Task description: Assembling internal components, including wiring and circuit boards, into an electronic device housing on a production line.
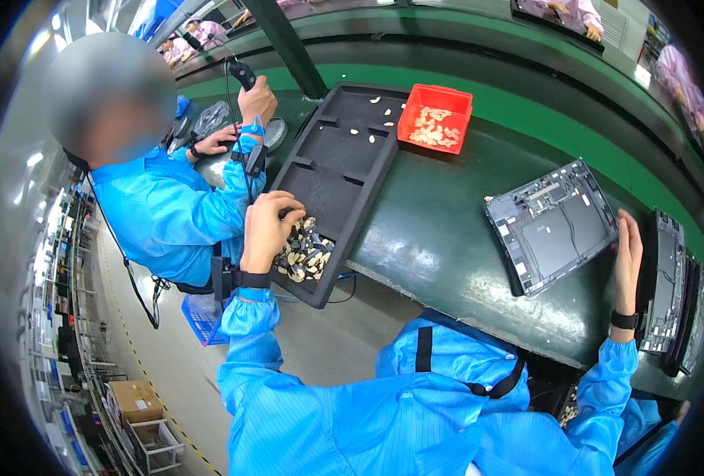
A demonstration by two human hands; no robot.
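Observation:
My left hand (266, 230) reaches over the near end of a long black tray (332, 170). Its fingers curl together at a heap of small cream and black pieces (304, 255); what they pinch is hidden. On the right, an opened laptop base (556, 226) lies at an angle on the green table, its inner side and a dark cable showing. My right hand (628, 250) rests along the laptop's right edge, fingers stretched out and appearing to touch it. A red bin (435, 119) with cream pieces inside stands beside the tray's far end.
At the left, a co-worker in blue (170, 210) holds a black hand tool (242, 75) next to the tray. More laptop parts (665, 282) stand at the far right of the green table (423, 214). A green post (288, 47) rises behind the tray.

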